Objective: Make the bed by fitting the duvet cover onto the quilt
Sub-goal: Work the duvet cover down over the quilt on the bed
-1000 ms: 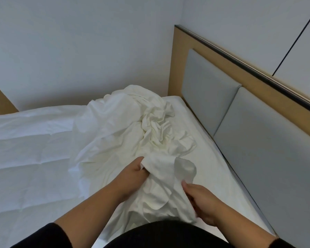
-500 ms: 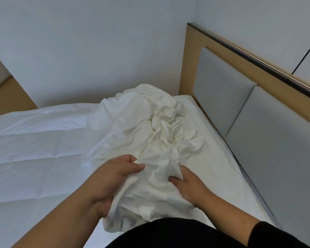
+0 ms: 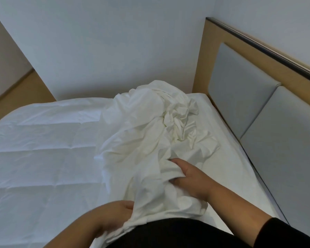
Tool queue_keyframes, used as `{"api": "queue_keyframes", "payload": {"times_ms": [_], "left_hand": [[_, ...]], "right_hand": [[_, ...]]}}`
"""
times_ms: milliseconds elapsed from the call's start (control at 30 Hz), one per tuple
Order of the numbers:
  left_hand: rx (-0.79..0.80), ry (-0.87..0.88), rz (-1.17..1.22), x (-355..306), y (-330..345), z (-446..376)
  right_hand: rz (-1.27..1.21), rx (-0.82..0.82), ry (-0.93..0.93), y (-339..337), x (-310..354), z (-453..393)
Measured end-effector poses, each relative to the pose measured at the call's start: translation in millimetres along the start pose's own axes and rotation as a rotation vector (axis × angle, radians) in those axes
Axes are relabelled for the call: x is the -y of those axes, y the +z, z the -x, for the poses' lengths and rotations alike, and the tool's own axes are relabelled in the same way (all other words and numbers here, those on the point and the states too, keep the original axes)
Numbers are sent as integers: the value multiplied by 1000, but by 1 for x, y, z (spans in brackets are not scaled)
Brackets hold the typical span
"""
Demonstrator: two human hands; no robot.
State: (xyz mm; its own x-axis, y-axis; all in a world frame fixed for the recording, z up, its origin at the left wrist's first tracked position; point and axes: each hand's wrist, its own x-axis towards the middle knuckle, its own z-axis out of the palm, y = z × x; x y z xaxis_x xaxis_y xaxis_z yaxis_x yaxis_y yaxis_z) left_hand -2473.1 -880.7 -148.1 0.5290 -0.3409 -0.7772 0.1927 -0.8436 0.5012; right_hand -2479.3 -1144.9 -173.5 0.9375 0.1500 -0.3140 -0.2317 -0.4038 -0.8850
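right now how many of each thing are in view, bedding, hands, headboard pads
duvet cover: 1, crumpled
quilt: 1, spread flat
hands: 2, left hand and right hand, both gripping the cover
grey headboard pads: 2, far pad, near pad
total: 6

duvet cover (image 3: 147, 133) on quilt (image 3: 43, 149), headboard (image 3: 243, 90) right

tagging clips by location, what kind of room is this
Most likely a bedroom, perhaps a hotel room: a quilt spread flat, a padded headboard against the wall, and a crumpled duvet cover.
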Motion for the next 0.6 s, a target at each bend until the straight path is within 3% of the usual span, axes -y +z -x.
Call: {"api": "queue_keyframes", "payload": {"times_ms": [67,167,200,267,333,500,600], "left_hand": [[-98,1,-10,1,-22,-17],[-476,119,223,-23,-64,-35],[-505,169,231,-39,-76,-40],[-411,276,165,-77,-84,-52],[-260,296,-51,-114,-73,-68],[124,50,-706,-165,-22,-106],[121,-4,-934,-164,-6,-119]], "right_hand": [[28,58,0,9,2,3],[80,173,2,17,6,6],[100,197,10,18,8,6],[145,235,16,19,11,4],[210,286,29,21,13,3],[283,345,53,21,9,6],[265,312,83,18,1,9]]}}
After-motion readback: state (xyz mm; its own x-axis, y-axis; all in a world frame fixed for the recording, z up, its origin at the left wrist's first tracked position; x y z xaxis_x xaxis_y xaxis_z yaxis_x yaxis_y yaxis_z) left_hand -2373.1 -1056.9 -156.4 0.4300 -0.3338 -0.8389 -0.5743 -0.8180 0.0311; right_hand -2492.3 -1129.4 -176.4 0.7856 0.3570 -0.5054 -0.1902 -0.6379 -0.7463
